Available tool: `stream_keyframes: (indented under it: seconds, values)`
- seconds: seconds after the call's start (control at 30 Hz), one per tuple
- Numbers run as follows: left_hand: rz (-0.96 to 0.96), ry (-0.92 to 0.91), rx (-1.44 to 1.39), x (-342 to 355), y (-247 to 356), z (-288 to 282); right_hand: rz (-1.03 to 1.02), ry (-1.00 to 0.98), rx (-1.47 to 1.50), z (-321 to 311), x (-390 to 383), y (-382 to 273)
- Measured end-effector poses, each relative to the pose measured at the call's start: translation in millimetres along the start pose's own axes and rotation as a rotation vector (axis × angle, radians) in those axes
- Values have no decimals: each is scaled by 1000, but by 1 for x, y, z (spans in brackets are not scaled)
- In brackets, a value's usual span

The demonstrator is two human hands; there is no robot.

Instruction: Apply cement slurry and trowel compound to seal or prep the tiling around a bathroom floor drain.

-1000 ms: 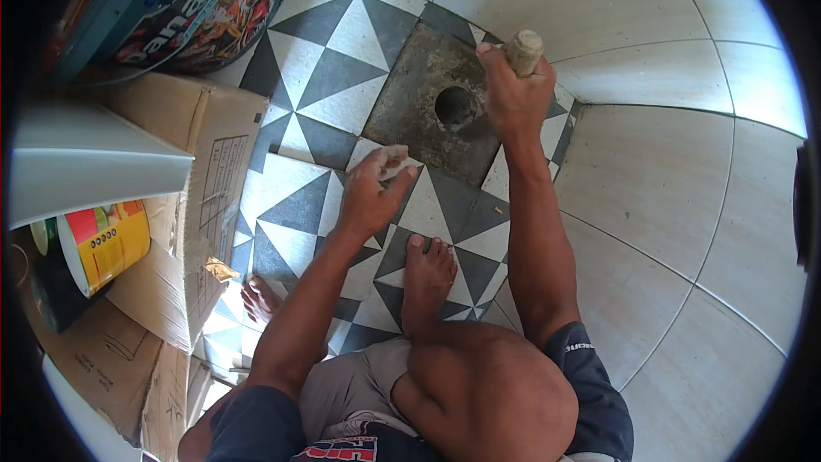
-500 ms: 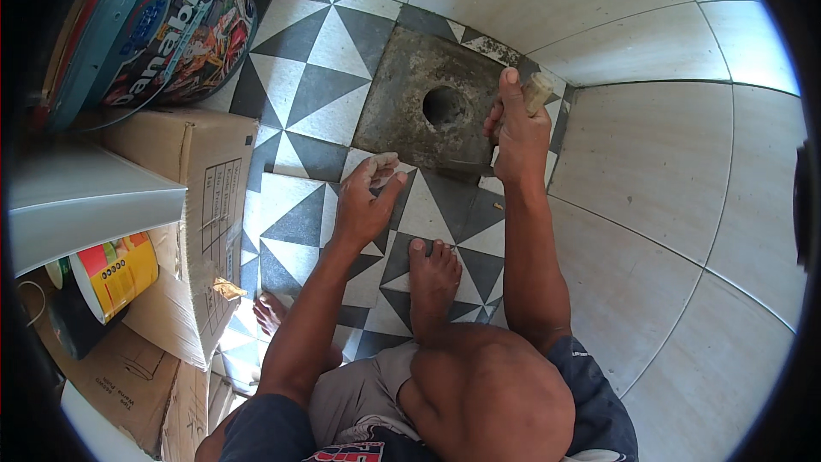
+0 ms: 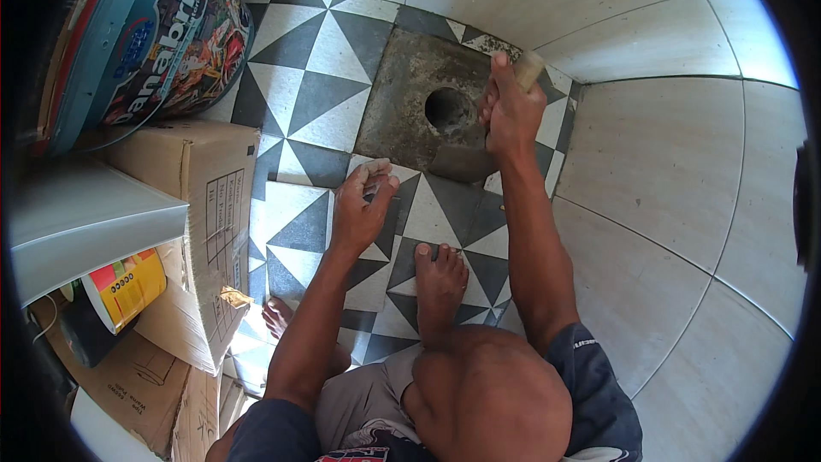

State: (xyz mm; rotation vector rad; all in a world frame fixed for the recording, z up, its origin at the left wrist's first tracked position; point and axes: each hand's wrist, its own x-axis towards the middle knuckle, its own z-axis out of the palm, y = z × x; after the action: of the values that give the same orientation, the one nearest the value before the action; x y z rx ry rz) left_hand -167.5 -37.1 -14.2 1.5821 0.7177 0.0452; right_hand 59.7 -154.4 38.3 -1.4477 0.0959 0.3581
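My right hand [image 3: 513, 111] is closed round the wooden handle [image 3: 529, 66] of a trowel-like tool. Its dark flat blade [image 3: 457, 162] lies near the lower edge of a rough, dark square patch [image 3: 393, 85] with a round hole [image 3: 445, 107]. Left of the blade, my left hand [image 3: 363, 201] has dusty, bent fingers apart from the thumb, over the edge of a black-and-white patterned tile [image 3: 376, 167]; whether it touches the tile I cannot tell. My bare feet [image 3: 438, 282] are on the patterned floor.
A large teal bucket [image 3: 111, 43] with a printed label stands at upper left. Below it are cardboard boxes [image 3: 214, 239], a pale panel [image 3: 94, 214] and a yellow-labelled container [image 3: 128, 287]. Pale tiled walls [image 3: 650, 162] enclose the right and far sides.
Compared with a second ago, my right hand is a little lower and the blade shows beside the hole's lower side. My left hand has shifted slightly down. The whole view has shifted somewhat.
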Motion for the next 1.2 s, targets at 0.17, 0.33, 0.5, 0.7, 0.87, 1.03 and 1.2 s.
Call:
stream_keyframes:
  seconds: [0.17, 0.33, 0.5, 0.7, 0.87, 1.03, 1.2]
  values:
    - [21, 24, 13, -4, 6, -7, 59, 31, -13, 10, 27, 1]
    - [15, 58, -6, -5, 8, -11, -201, -5, 33, 10, 80, -40]
    - [2, 82, 2, -11, -4, -18, -28, -10, 144, 14, 41, -26]
    - [-3, 44, 22, -16, 4, -8, 66, 11, 218, 27, -3, -5]
    - [-18, 41, 16, -16, 4, -3, 95, 14, 161, 53, -6, 9]
    - [-23, 1, -16, -11, 4, 5, -82, 72, -113, 66, 14, 35]
    - [-9, 32, 1, -12, 12, 3, -168, 272, -97, 18, 55, 3]
